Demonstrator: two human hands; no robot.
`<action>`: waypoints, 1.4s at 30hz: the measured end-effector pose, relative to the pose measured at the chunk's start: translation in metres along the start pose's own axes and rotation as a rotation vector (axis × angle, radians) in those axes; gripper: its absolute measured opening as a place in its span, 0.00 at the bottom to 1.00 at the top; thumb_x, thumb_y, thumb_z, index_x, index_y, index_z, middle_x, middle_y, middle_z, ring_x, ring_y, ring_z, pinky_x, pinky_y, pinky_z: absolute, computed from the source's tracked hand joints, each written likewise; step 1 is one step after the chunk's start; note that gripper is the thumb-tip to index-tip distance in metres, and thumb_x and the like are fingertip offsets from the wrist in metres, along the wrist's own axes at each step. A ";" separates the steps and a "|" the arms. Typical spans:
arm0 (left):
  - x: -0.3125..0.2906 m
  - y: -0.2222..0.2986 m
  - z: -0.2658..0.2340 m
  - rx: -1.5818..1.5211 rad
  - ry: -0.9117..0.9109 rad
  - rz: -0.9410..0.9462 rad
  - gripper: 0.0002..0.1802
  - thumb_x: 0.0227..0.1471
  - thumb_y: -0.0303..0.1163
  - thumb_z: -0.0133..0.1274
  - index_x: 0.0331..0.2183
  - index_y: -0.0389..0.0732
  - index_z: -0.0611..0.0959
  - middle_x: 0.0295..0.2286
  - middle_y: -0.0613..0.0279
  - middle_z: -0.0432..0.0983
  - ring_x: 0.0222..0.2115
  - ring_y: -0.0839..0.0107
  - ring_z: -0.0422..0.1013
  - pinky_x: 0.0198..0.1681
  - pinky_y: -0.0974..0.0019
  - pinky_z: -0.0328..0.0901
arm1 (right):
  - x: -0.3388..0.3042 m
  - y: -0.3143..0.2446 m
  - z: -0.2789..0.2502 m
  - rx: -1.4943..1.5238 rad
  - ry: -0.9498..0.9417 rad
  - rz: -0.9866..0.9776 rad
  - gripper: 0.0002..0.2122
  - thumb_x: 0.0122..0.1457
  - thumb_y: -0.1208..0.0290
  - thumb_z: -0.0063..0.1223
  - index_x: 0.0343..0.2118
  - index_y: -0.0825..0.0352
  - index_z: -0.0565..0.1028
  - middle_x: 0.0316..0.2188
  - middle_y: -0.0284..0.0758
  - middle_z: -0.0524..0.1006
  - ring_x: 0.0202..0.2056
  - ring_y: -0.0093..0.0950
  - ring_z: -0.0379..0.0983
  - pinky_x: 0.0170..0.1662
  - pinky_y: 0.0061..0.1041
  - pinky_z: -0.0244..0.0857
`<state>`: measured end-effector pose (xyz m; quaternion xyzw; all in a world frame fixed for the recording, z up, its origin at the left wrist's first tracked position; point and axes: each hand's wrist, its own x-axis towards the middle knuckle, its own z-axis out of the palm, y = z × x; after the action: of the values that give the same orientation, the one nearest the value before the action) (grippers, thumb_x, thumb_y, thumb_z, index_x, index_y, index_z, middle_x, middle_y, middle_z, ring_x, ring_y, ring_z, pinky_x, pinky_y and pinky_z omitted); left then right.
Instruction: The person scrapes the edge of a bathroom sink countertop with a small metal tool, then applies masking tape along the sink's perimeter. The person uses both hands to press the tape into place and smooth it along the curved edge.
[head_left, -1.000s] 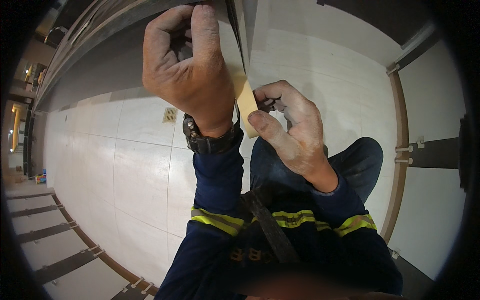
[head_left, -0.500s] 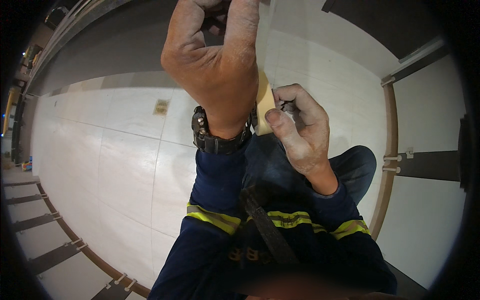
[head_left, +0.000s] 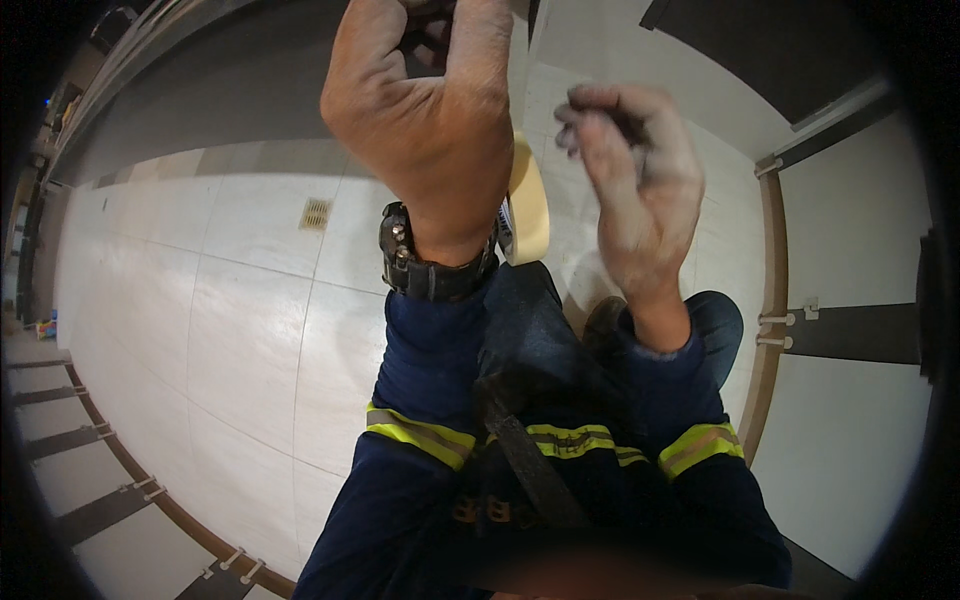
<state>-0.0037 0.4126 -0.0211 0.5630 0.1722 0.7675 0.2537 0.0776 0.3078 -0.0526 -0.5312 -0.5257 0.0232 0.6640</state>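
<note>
1. Showing just beside the left hand's (head_left: 425,135) wrist, a tape roll (head_left: 531,205) stands apart from the right hand (head_left: 652,175), whose blurred grip is part-spread, apparently empty.
2. Left fingertips lie out of view; what that grip pinches cannot be told.
3. Hidden support giving way could drop the roll; the nearby watch (head_left: 440,283) could snag it.
4. Dark panel's (head_left: 250,110) lower edge borders the floor (head_left: 250,330); moving room shows right of the roll.

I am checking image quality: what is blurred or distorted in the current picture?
Head view: the bare, dust-whitened right hand is blurred, the round, pale-yellow tape roll sharper; head view again: the long brown strip at picture right bows, likely fisheye distortion.
</note>
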 end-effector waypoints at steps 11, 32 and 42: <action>0.016 -0.006 0.006 0.118 0.060 -0.489 0.03 0.55 0.19 0.61 0.33 0.34 0.82 0.27 0.70 0.76 0.27 0.85 0.67 0.30 0.80 0.60 | 0.051 -0.001 0.019 0.213 -0.009 0.094 0.04 0.65 0.77 0.58 0.38 0.71 0.75 0.32 0.29 0.77 0.35 0.16 0.71 0.41 0.17 0.66; 0.010 -0.003 -0.019 0.027 -0.019 0.061 0.04 0.55 0.23 0.63 0.33 0.34 0.85 0.28 0.58 0.83 0.29 0.76 0.79 0.34 0.75 0.73 | 0.062 -0.015 0.036 0.082 0.079 -0.133 0.06 0.56 0.76 0.63 0.30 0.71 0.75 0.24 0.30 0.76 0.29 0.16 0.70 0.34 0.20 0.66; 0.025 -0.008 -0.071 0.119 -0.102 0.406 0.19 0.51 0.28 0.69 0.43 0.36 0.82 0.38 0.55 0.83 0.39 0.71 0.79 0.41 0.70 0.73 | 0.066 -0.015 0.035 0.052 0.072 -0.219 0.06 0.53 0.76 0.62 0.29 0.72 0.76 0.23 0.32 0.76 0.27 0.20 0.71 0.34 0.23 0.67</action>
<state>-0.0759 0.4355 -0.0282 0.6383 0.0872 0.7618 0.0685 0.0739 0.3634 -0.0016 -0.4538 -0.5554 -0.0549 0.6947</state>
